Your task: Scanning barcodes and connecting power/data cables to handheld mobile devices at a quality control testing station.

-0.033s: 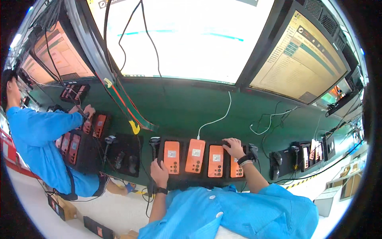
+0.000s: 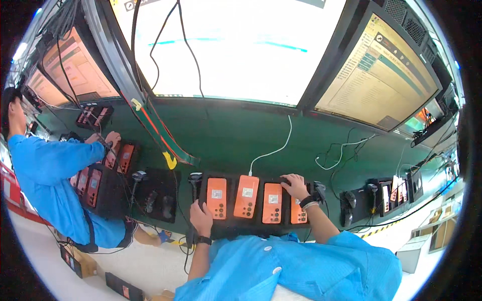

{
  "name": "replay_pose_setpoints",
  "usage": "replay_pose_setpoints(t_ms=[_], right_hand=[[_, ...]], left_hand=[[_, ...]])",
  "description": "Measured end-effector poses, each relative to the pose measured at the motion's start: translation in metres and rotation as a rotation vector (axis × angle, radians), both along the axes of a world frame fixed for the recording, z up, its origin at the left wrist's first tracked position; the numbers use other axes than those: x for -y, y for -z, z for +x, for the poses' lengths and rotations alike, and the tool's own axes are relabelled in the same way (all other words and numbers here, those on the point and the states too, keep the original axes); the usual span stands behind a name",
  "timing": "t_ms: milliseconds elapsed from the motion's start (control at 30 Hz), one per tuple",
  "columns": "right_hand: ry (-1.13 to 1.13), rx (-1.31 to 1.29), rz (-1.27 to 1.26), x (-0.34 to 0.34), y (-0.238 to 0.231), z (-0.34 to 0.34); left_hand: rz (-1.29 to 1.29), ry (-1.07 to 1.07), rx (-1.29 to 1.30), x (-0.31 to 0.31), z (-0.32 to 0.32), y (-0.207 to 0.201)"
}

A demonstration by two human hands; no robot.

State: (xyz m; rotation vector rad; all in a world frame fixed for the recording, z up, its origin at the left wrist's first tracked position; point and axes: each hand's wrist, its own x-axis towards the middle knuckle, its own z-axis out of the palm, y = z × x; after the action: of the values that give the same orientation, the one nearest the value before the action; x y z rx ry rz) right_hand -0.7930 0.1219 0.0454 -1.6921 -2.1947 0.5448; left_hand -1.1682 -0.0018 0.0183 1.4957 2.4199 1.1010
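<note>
A black tray (image 2: 231, 224) lies before me with several orange phones in slots, camera sides up, white labels on their backs. My left hand (image 2: 201, 219) is closed at the tray's left edge, beside the leftmost phone (image 2: 217, 199). The second phone (image 2: 246, 196) sits slightly tilted, a white cable (image 2: 271, 152) running to its top end. Right of it lies a third phone (image 2: 272, 203). My right hand (image 2: 296, 186) curls at the tray's far right rim, above the rightmost phone (image 2: 297, 211), which my hand and wrist partly cover.
Handheld scanners stand left (image 2: 195, 181) and right (image 2: 320, 190) of the tray. Monitors (image 2: 376, 75) line the back of the green bench (image 2: 226, 130). At left a co-worker's blue sleeve (image 2: 60, 155) reaches over another phone tray. Loose cables (image 2: 346, 145) lie at right.
My hands and the phones in my tray hold still. The co-worker's hands at left have shifted slightly over their tray.
</note>
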Motion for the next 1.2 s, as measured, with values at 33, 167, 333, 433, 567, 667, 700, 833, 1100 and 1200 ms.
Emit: replay_pose_setpoints(t_ms=[33,167,333,433,567,667,700,833,1100,1200], right_hand=[[0.002,0.000,0.001,0.000,0.000,0.001],[-0.009,0.031,-0.038,-0.001,0.000,0.002],[-0.019,0.038,-0.029,-0.003,-0.002,0.000],[-0.022,0.042,0.047,-0.005,-0.004,-0.002],[-0.034,0.047,0.040,-0.005,-0.002,-0.003],[-0.043,0.039,0.074,-0.006,0.001,-0.002],[-0.042,0.046,0.064,-0.005,0.000,-0.001],[0.016,0.024,0.087,0.000,0.001,0.014],[-0.064,0.096,0.051,-0.010,0.015,-0.013],[-0.006,0.095,0.025,-0.008,0.014,-0.003]], left_hand=[[0.001,0.002,0.000,0.000,0.000,-0.001],[-0.032,0.005,0.044,0.000,0.003,-0.006],[-0.022,0.007,0.043,0.001,0.000,-0.003],[-0.112,0.019,0.111,0.000,0.001,-0.009],[-0.149,-0.005,0.084,0.004,0.004,-0.013],[-0.125,-0.019,0.051,0.005,0.003,-0.008],[-0.085,-0.018,0.022,0.005,0.003,-0.005],[-0.179,0.025,0.057,-0.005,0.012,-0.019],[-0.161,0.047,-0.040,0.013,-0.011,0.016],[-0.159,0.080,-0.113,0.005,-0.008,0.020]])
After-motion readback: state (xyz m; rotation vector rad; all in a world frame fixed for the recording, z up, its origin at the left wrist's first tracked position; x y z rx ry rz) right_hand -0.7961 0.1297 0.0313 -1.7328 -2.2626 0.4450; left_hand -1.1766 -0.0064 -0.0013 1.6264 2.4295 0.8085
